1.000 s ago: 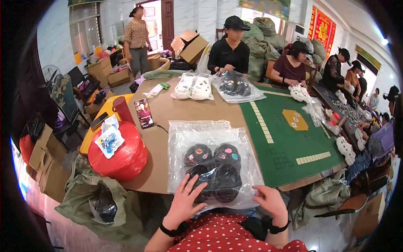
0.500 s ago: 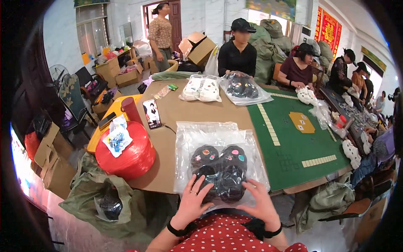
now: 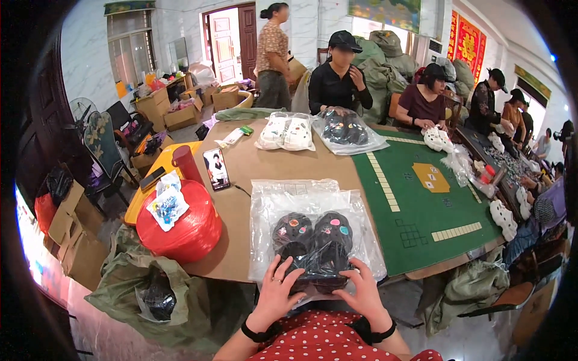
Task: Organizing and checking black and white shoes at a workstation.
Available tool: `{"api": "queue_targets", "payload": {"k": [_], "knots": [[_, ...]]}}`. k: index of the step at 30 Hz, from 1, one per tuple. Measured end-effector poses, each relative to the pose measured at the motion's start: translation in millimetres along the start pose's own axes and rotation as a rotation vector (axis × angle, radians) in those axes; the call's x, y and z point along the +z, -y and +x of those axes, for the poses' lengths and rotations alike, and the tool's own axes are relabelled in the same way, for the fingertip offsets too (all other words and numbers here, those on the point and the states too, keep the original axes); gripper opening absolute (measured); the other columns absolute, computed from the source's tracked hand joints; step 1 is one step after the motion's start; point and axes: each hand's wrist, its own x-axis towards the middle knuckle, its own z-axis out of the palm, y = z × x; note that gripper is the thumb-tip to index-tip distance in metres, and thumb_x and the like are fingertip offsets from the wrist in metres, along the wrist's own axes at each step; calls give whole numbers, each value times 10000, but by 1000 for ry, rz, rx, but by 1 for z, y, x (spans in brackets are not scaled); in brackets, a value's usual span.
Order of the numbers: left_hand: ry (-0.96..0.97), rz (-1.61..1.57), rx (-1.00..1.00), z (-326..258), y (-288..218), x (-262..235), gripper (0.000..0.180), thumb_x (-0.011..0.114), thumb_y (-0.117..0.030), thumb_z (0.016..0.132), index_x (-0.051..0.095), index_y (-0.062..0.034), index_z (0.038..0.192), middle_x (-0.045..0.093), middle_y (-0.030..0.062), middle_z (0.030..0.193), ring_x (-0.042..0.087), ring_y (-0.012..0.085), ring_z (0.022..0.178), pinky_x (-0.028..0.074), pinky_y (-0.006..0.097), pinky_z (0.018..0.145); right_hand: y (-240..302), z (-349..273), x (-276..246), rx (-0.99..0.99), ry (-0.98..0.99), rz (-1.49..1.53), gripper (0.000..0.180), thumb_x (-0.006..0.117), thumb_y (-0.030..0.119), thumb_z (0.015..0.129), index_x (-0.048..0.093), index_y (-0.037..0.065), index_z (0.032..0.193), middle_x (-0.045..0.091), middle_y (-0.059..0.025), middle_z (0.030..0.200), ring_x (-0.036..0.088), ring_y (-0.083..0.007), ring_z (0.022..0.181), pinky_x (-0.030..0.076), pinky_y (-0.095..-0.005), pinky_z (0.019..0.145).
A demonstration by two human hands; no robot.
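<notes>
A pair of black clogs (image 3: 313, 234) with colourful charms on the toes lies in front of me, with shiny clear plastic around it. My left hand (image 3: 278, 295) grips the left heel end, fingers bent over the side and thumb at the near edge. On the other side, my right hand (image 3: 363, 292) curls its fingers against the right heel end, thumb also at the near edge. Flat clear plastic bags (image 3: 265, 204) spread out beneath the clogs. Whether the clogs are wholly inside a bag I cannot tell.
A red spool of plastic twine (image 3: 192, 231), a propped phone (image 3: 215, 169) and a red cup (image 3: 186, 162) stand left. Bagged white clogs (image 3: 285, 131) and bagged black clogs (image 3: 346, 129) lie farther back. Right is a green mat (image 3: 415, 210). Several people sit or stand around; an open sack (image 3: 120, 295) is below left.
Both hands have closed in on the heel ends of the clogs, which appear tilted slightly. Behind the table, the standing person has moved right, and the seated person opposite has raised a hand.
</notes>
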Motion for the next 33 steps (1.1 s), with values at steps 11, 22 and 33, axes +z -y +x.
{"api": "queue_targets", "payload": {"k": [11, 22, 33], "knots": [[-22, 0, 5, 0, 1, 4, 647, 860, -286, 726, 597, -156, 1303, 418, 146, 1506, 294, 437, 1438, 328, 535, 1153, -4, -1, -1, 1, -9, 25, 499, 879, 217, 703, 664, 89, 1135, 476, -199, 1419, 474, -401, 1319, 428, -464, 1071], [-22, 6, -6, 2, 1, 4, 620, 837, -347, 769, 592, -144, 1302, 415, 164, 1503, 276, 443, 1441, 310, 545, 1155, -3, 1, -2, 20, -8, 58, 471, 852, 207, 744, 658, 94, 1158, 483, -199, 1417, 486, -410, 1295, 423, -465, 1063], [36, -11, -80, -13, 7, -86, 822, 716, -471, 879, 373, -111, 1533, 324, 241, 1576, 431, 431, 1371, 398, 457, 1111, -2, -7, 5, 72, -29, 69, 515, 837, 89, 704, 619, 68, 1170, 422, -219, 1481, 427, -424, 1366, 380, -474, 1109]]}}
